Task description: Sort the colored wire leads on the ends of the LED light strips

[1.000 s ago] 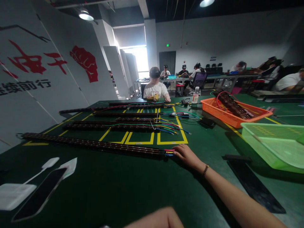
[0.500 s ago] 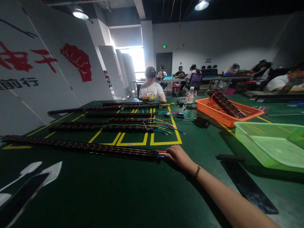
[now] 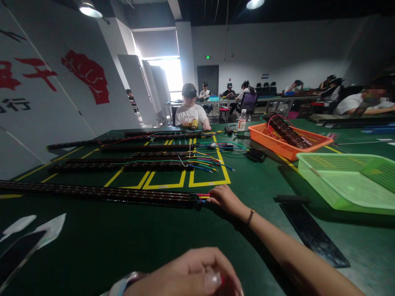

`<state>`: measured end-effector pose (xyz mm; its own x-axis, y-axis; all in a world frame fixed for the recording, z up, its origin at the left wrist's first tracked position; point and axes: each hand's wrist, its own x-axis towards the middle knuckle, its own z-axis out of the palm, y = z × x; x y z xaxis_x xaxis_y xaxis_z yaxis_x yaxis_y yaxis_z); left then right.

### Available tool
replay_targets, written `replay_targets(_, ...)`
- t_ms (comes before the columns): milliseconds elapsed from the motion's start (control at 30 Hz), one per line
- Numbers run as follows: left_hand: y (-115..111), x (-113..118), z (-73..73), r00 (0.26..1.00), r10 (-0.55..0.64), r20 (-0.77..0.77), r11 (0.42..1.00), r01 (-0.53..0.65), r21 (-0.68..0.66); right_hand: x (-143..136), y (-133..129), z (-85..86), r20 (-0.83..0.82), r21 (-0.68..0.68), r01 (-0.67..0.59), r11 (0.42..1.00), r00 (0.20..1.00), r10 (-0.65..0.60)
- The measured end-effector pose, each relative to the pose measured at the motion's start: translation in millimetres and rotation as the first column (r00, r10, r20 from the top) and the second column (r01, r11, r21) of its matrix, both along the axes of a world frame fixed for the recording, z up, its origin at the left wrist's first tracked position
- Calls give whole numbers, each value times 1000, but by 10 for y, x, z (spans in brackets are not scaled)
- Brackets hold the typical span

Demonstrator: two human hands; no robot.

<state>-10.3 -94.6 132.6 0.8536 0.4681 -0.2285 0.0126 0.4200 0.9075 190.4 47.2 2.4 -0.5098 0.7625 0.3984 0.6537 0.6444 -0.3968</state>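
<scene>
A long dark bundle of strips with pale dots [image 3: 123, 194] lies across the table in front of me. Red, yellow and blue wires [image 3: 203, 196] come out of its right end. My right hand [image 3: 226, 201], with a beaded bracelet on the wrist, has its fingers closed around those wires. Low in the view and close to the camera is my left hand [image 3: 185, 275], its fingers curled toward the thumb. A small red spot shows by the thumb tip; what it belongs to is hidden.
More dark bundles [image 3: 123, 164] with coloured wire ends lie on yellow tape outlines beyond. To the right stand an orange basket [image 3: 271, 146] holding a bundle, a green basket [image 3: 317, 181] and a flat black strip [image 3: 314, 234]. A person [image 3: 189, 113] sits across the table.
My left hand has come into view at the bottom. The right hand stays at the wires. The whole scene has shifted slightly left as the camera turned.
</scene>
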Motion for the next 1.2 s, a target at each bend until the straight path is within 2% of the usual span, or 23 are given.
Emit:
replay_targets(100, 212, 27, -170, 949, 105, -298, 973, -37, 226, 18, 18, 49, -11, -63, -37, 997, 999, 37)
replay_targets(133, 276, 35, -222, 923, 149, -355, 958, -46, 283, 22, 21, 73, -12, -84, -48, 995, 999, 47)
replay_targets(200, 387, 60, -324, 906, 162, -391, 951, -38, 306, 22, 24, 125, -4, -131, -61, 990, 998, 61)
replay_targets(300, 507, 147, -483, 947, 117, -298, 972, -47, 231, 8, 20, 191, 4, -229, -71, 971, 997, 74)
replay_targets(367, 565, 242, -600, 968, 99, -231, 989, -69, 133, -4, 12, 214, -1, -301, -79, 950, 997, 82)
replay_targets(433, 615, 347, -725, 983, 108, -147, 993, -113, -26, -14, 1, 221, -6, -355, -89, 931, 996, 92)
replay_targets(500, 658, 440, -848, 985, 153, -83, 962, -167, -218, -23, -13, 218, -13, -361, -97, 927, 995, 99)
replay_targets(567, 694, 507, -959, 968, 242, -58, 907, -247, -340, -36, -25, 211, -19, -306, -105, 946, 994, 104)
replay_targets(667, 727, 552, -1079, 931, 361, -58, 840, -351, -415, -63, -36, 203, 16, -165, -102, 981, 994, 106)
replay_targets(833, 737, 555, -1147, 871, 487, 58, 770, -397, -500, -112, -59, 211, 175, 40, -113, 993, 979, 105)
replay_targets(1033, 722, 559, -1188, 800, 582, 146, 722, -426, -545, -118, -119, 169, 366, 263, -190, 946, 927, 84)
replay_targets(1200, 728, 575, -1187, 766, 636, 94, 669, -487, -561, -81, -148, 112, 432, 371, -267, 889, 897, 89)
